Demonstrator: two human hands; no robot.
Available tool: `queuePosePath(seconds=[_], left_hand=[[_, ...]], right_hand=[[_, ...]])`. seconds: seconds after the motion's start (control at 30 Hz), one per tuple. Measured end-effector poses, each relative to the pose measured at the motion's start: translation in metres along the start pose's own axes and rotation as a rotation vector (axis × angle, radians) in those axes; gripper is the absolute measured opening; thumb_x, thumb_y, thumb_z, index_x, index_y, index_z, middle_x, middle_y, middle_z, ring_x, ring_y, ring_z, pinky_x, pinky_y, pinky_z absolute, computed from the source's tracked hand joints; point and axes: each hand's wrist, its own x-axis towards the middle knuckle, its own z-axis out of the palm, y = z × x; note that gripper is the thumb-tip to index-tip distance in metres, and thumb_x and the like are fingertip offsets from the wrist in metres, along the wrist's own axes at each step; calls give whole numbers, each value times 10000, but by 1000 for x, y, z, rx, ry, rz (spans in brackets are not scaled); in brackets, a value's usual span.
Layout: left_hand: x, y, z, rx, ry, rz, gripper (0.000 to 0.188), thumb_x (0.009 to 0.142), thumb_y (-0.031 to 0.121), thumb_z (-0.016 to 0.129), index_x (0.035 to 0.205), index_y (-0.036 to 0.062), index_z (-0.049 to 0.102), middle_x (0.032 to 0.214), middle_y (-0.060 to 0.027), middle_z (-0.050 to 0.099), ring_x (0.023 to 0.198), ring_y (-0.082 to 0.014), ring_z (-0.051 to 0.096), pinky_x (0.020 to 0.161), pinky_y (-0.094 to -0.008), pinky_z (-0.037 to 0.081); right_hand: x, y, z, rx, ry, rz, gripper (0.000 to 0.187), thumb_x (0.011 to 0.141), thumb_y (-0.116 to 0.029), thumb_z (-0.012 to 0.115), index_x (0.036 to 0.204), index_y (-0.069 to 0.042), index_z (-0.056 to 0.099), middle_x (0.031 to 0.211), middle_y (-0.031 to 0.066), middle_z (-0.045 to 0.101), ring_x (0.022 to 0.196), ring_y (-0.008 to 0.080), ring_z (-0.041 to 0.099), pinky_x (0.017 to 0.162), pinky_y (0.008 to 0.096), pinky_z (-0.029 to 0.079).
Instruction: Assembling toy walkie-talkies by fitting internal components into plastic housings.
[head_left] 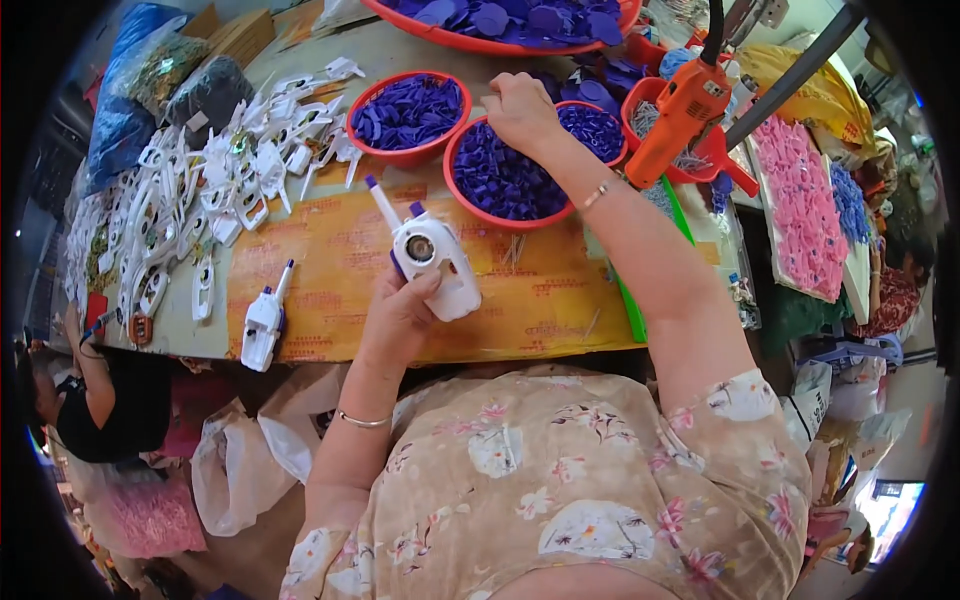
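My left hand [400, 315] is closed round a white toy walkie-talkie [452, 285], tilted, with a purple-tipped antenna, a purple knob and a round dark fitting showing in its shell. My right hand [523, 112] is raised over the far rim of a red basin [462, 192] heaped with small purple plastic parts [510, 180]. Its fingers are curled together, and whatever they pinch is hidden. A second white walkie-talkie [262, 330] with a purple-tipped antenna lies near the table's front edge, left of my left hand.
Left, many white shells [190, 200] lie heaped. Red baskets [408, 155] of purple parts stand at the back. An orange electric screwdriver [678, 122] hangs at the right, near a red scoop of screws [690, 165] and pink parts [797, 205]. Another person [110, 400] sits far left.
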Motion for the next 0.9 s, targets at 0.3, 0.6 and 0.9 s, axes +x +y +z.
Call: queuePosePath(seconds=[0.3, 0.6, 0.9], left_hand=[[-9, 16, -13, 18, 31, -21, 442, 755, 42, 614, 1179, 7, 493, 1046, -86, 602, 950, -211, 615, 843, -362, 516], [-1, -2, -5, -405, -73, -101, 379, 969, 359, 402, 1186, 62, 494, 1050, -65, 606, 951, -190, 608, 854, -370, 499], [-6, -5, 0, -509, -199, -53, 530, 945, 421, 397, 1315, 41, 398, 1203, -145, 549, 1075, -307, 561, 940, -487, 443]], right_hand=[[47, 66, -1, -613, -200, 419, 407, 777, -256, 582, 1112, -27, 604, 1220, 177, 531, 1166, 392, 464, 933, 541, 399], [79, 234, -37, -589, -462, 194, 559, 689, -371, 624, 1058, 49, 609, 1101, 312, 562, 1075, 398, 547, 943, 418, 417], [35, 36, -72, -85, 235, -319, 535, 794, -356, 681, 1158, 21, 572, 1045, 191, 618, 926, 269, 601, 866, 340, 449]])
